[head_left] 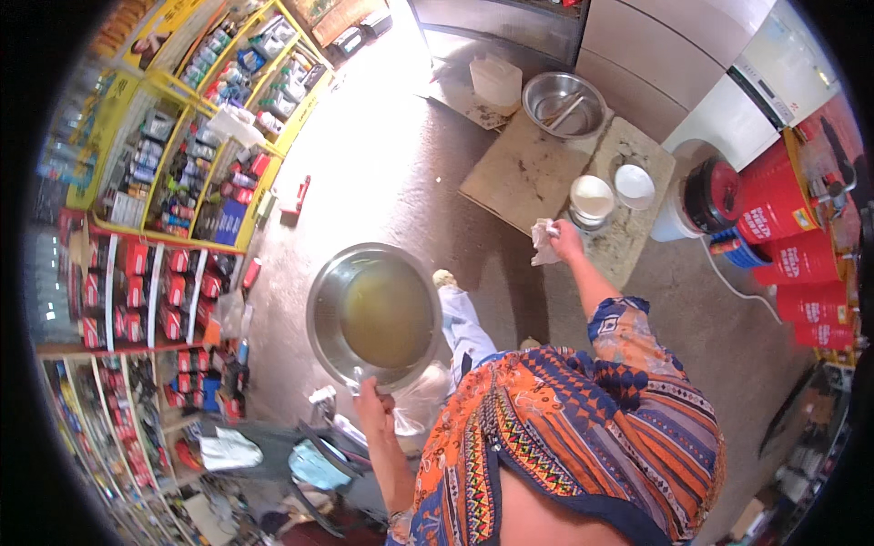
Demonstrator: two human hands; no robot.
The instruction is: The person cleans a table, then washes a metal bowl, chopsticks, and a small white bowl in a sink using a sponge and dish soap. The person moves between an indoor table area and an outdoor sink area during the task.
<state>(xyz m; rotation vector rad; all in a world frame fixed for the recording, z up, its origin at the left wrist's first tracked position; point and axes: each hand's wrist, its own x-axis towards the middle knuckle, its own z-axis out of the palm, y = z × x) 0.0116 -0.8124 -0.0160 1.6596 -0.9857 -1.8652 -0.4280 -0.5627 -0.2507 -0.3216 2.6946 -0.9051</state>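
Metal basins (326, 309): two; left hand (373, 407) grips the larger's rim; right hand (567, 241) clutches one pale cloth (543, 244).

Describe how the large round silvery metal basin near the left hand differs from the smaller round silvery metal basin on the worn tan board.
The large basin looks wider than the small basin. The large basin holds murky yellowish liquid; the small basin holds elongated, utensil-like items. Both are round, open-topped and silvery.

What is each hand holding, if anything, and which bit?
The right hand holds a crumpled pale cloth or paper by its right edge. The left hand is at the near edge of the metal basin; its grip is unclear.
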